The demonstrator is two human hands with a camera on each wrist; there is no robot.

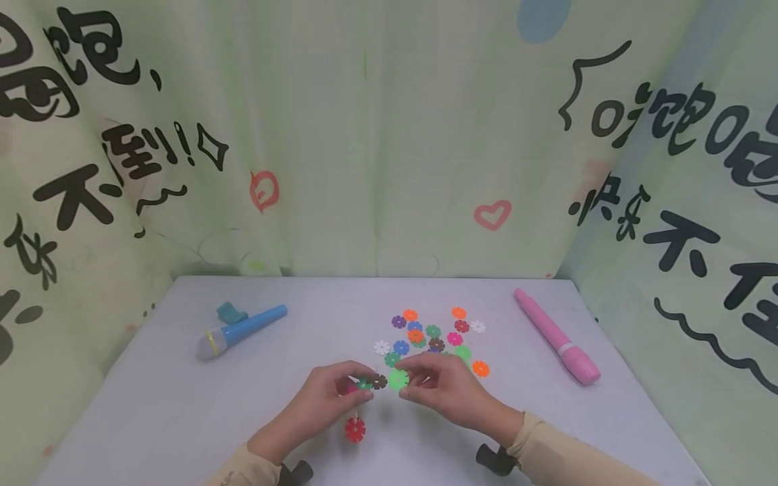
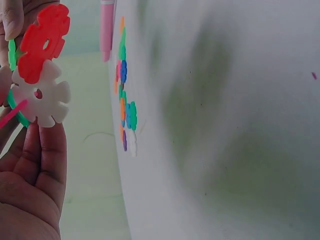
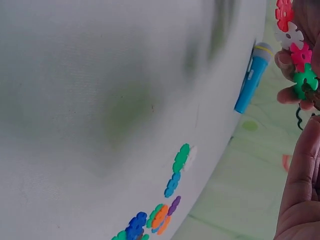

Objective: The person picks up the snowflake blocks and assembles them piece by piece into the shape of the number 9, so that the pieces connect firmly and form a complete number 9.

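Note:
My left hand (image 1: 322,398) holds a chain of joined notched plastic discs over the front of the table. A red disc (image 1: 355,430) hangs at its lower end, followed by a white disc (image 2: 55,102), a pink disc (image 3: 300,56) and a green disc (image 3: 303,79). The brown disc (image 1: 379,382) sticks out past the left fingertips toward the right hand. Between thumb and fingers, my right hand (image 1: 450,391) pinches a light green disc (image 1: 398,379), its edge close beside the brown one. Both hands' palms are partly hidden in the head view.
Several loose discs lie behind the hands, among them an orange disc (image 1: 481,368) and a blue disc (image 1: 401,347). A blue toy microphone (image 1: 252,326) lies at left beside a teal piece (image 1: 231,313). At right lies a pink microphone (image 1: 556,334). Printed curtains surround the white table (image 1: 152,405).

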